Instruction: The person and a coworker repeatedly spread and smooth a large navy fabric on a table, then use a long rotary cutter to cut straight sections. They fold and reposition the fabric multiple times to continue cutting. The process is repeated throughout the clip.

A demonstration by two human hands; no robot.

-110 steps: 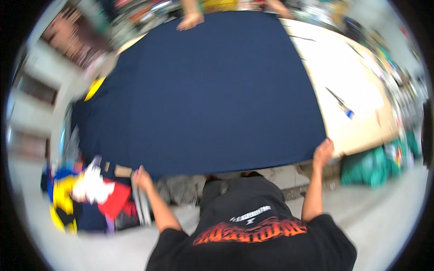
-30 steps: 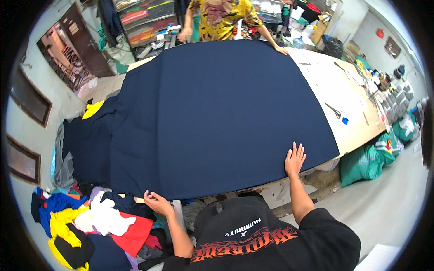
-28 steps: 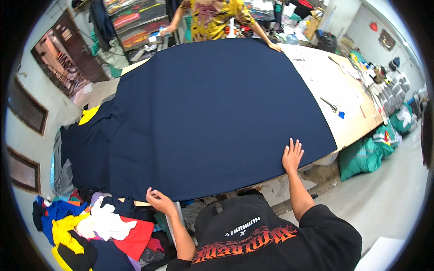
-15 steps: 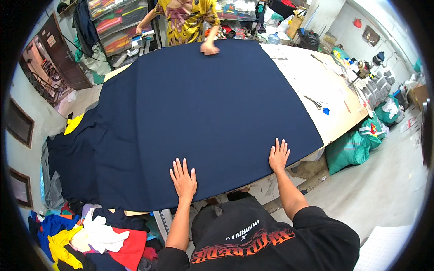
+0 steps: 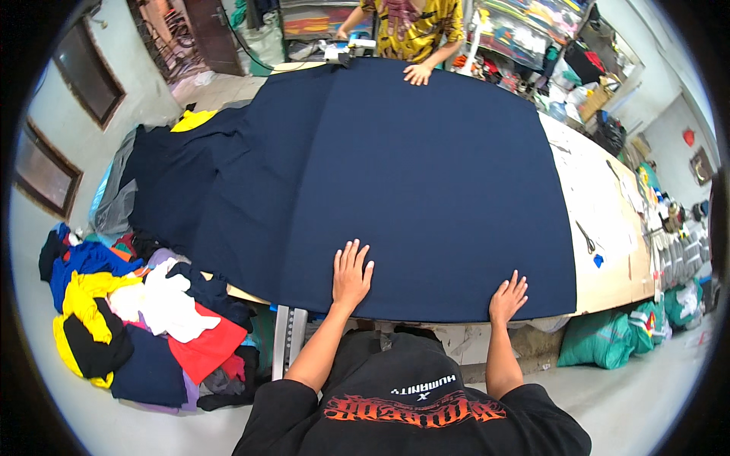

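Note:
A wide dark navy cloth (image 5: 411,175) covers most of the pale table (image 5: 616,266), with loose folds on its left part. My left hand (image 5: 350,277) lies flat on the cloth near the front edge, fingers spread. My right hand (image 5: 507,300) rests flat on it too, farther right by the front edge. Across the table a co-worker in a yellow patterned top (image 5: 418,30) has one hand (image 5: 418,73) on the cloth's far edge and the other by a white device (image 5: 346,49). Black scissors (image 5: 587,237) and a small blue piece (image 5: 598,261) lie right of the cloth.
A pile of colourful clothes (image 5: 163,304) stands at the front left, beside a metal bar (image 5: 287,342). Green sacks (image 5: 593,342) sit on the floor at the right. Shelves (image 5: 509,38) with folded stock are behind the co-worker. An open door (image 5: 205,38) is at the back left.
My left hand has moved from the near edge onto the cloth, flat. The co-worker's hand slid leftward along the far edge, and a white device now shows there. My view has turned leftward.

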